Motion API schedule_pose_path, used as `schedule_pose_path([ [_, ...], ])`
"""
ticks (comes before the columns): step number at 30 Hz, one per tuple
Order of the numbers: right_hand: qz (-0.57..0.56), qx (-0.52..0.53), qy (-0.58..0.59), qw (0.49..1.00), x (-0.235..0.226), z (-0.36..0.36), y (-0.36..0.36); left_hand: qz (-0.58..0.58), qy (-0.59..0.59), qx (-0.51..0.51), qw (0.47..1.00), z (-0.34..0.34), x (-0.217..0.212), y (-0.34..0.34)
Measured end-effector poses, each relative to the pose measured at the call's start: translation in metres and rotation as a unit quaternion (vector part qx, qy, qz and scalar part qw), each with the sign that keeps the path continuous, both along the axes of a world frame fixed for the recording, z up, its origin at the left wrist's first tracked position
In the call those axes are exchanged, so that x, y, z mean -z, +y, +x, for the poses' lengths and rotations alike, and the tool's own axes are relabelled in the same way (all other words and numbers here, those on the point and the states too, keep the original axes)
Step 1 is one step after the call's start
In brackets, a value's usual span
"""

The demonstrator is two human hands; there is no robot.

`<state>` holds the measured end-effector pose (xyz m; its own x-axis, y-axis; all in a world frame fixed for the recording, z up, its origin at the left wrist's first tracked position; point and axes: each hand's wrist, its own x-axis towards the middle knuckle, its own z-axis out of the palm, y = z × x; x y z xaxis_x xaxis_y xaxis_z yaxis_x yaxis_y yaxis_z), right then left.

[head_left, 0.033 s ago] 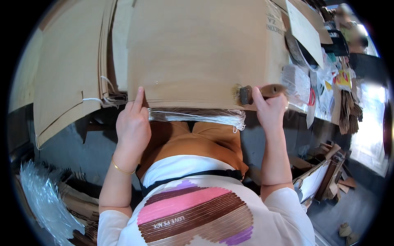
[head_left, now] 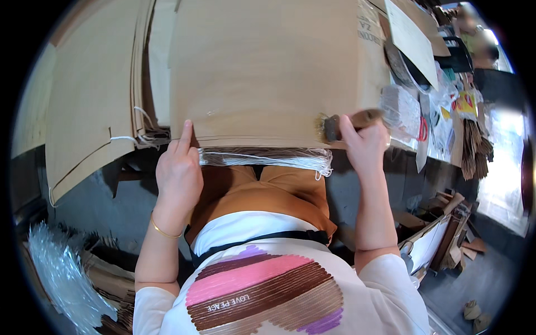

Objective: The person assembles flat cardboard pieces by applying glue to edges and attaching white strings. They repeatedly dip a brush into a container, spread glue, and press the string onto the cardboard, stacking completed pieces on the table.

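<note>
A broad sheet of brown kraft paper (head_left: 262, 72) lies on a stack before me, with a damp-looking sheen across it. My right hand (head_left: 365, 139) grips a wooden-handled brush (head_left: 331, 128) at the sheet's near right edge. Its bristles point left, on or just above the paper. At the near left corner, my left hand (head_left: 180, 173) rests with its index finger stretched onto the sheet. The other fingers are loosely bent, and I see nothing held there. A bundle of white cords (head_left: 262, 158) hangs along the near edge between my hands.
More brown sheets with white cord handles (head_left: 95, 100) stand stacked at left. On the right are a white board (head_left: 413, 44), clear plastic (head_left: 399, 109), red-handled scissors (head_left: 422, 128) and folded brown bags (head_left: 473, 148). Shiny plastic wrap (head_left: 67, 273) lies low at left.
The brush handle has tilted a little in my right hand and is now blurred. My left hand keeps its place on the sheet's corner.
</note>
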<state>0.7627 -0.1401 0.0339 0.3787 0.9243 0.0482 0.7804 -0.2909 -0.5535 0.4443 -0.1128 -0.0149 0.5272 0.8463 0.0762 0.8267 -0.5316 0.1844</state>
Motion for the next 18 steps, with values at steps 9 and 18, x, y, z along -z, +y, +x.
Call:
schedule_pose_path([
  [9, 0.254, 0.049, 0.490, 0.833, -0.042, 0.062, -0.012, -0.036, 0.029, -0.026, 0.999, 0.009, -0.009, -0.002],
  [18, 0.094, -0.030, -0.318, 0.943, 0.014, 0.186, -0.047, -0.265, -0.299, -0.096, 0.912, -0.001, -0.054, -0.015],
])
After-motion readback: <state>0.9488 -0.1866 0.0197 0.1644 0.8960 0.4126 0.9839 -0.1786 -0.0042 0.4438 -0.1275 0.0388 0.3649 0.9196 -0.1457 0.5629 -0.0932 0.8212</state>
